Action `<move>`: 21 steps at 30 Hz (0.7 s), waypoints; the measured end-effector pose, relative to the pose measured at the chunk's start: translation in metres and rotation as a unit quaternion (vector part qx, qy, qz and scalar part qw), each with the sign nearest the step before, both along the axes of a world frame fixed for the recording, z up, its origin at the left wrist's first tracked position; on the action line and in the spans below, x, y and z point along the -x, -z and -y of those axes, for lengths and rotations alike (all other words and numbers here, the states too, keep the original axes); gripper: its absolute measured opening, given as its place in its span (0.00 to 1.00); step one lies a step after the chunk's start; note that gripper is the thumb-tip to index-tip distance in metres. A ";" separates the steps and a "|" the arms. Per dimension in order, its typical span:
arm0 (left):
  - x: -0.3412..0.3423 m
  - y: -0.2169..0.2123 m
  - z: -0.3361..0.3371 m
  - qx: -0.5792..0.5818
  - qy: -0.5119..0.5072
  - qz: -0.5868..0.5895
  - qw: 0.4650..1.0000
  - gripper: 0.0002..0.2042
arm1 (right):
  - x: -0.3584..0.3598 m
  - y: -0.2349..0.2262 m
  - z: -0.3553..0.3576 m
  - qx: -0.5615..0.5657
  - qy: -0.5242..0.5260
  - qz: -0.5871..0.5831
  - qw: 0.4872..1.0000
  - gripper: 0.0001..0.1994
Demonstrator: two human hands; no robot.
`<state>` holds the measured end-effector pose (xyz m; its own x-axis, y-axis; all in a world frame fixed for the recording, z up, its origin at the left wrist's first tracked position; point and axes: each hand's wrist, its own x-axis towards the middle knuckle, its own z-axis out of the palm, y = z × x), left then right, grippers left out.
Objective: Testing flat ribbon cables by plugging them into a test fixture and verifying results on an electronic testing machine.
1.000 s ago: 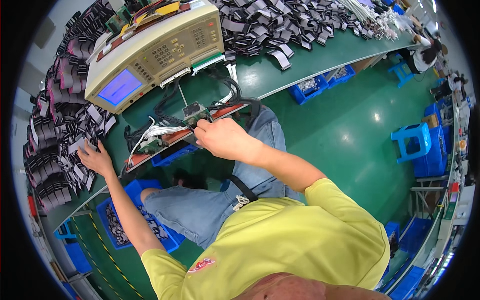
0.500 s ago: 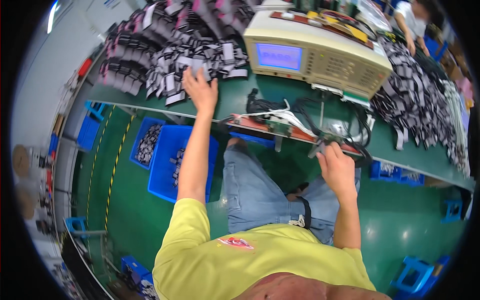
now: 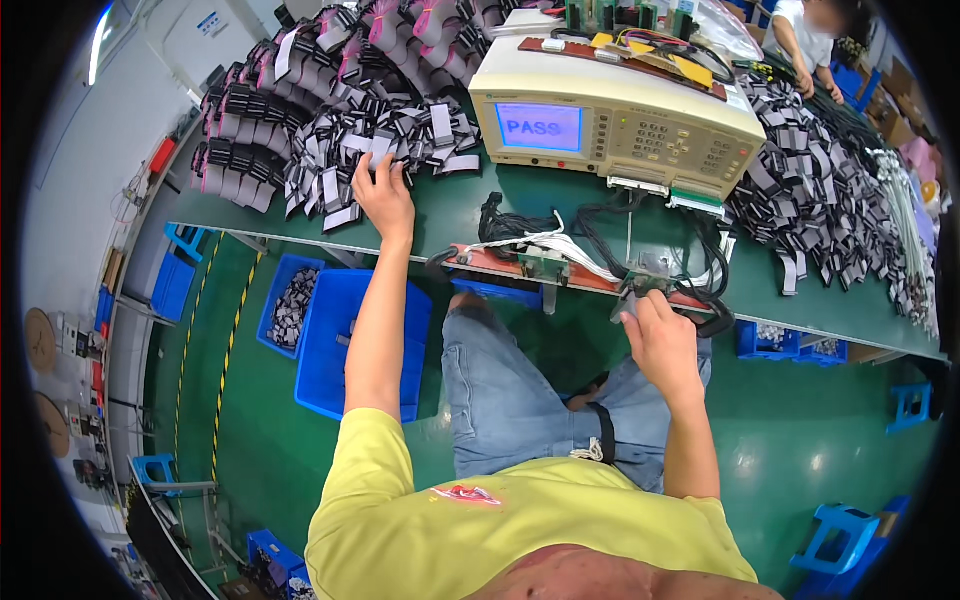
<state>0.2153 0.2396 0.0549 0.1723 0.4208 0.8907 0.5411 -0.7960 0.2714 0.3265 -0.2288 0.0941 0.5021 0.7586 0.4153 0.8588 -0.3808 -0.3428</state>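
My left hand (image 3: 384,203) is at the front of a heap of short grey flat ribbon cables (image 3: 335,180) with black connectors. Its fingers and thumb are drawn together around one light grey cable (image 3: 379,158); the fingertips partly hide the grip. At the table edge, my right hand (image 3: 660,338) pinches a grey ribbon cable (image 3: 624,306) between thumb and fingers. That cable hangs just below a small green connector board (image 3: 652,265) on a red strip. Whether its end still touches the board I cannot tell.
A beige test instrument (image 3: 620,115) with a lit screen stands behind the wired boards. Black and white leads (image 3: 545,238) run along the edge. More cables (image 3: 800,190) lie right, near another person. Blue bins (image 3: 350,385) stand on the floor at left.
My left hand's fingers and thumb have drawn closer together at the heap. The cable in my right hand has tilted down, slightly away from the board. The whole view has shifted a little.
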 end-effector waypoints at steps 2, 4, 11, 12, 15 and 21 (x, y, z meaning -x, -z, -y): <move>0.000 -0.011 -0.006 -0.039 0.001 -0.001 0.999 0.10 | -0.001 0.000 0.000 -0.001 0.001 -0.005 1.000 0.11; 0.000 -0.026 -0.012 -0.024 0.127 0.019 0.991 0.09 | -0.002 0.001 0.000 -0.006 -0.004 -0.003 1.000 0.11; -0.002 -0.043 0.006 0.113 0.256 -0.028 0.960 0.08 | -0.002 0.004 -0.002 -0.016 0.006 0.009 1.000 0.11; -0.003 -0.038 0.013 0.142 0.264 -0.065 0.952 0.08 | -0.002 0.005 -0.002 -0.015 0.011 0.010 1.000 0.10; -0.002 -0.020 0.028 0.061 0.262 -0.131 0.954 0.10 | -0.004 0.012 0.000 -0.029 -0.012 0.039 0.999 0.11; -0.002 0.020 0.017 0.242 0.272 -0.060 0.929 0.13 | -0.016 0.031 -0.002 0.001 -0.009 0.072 0.997 0.14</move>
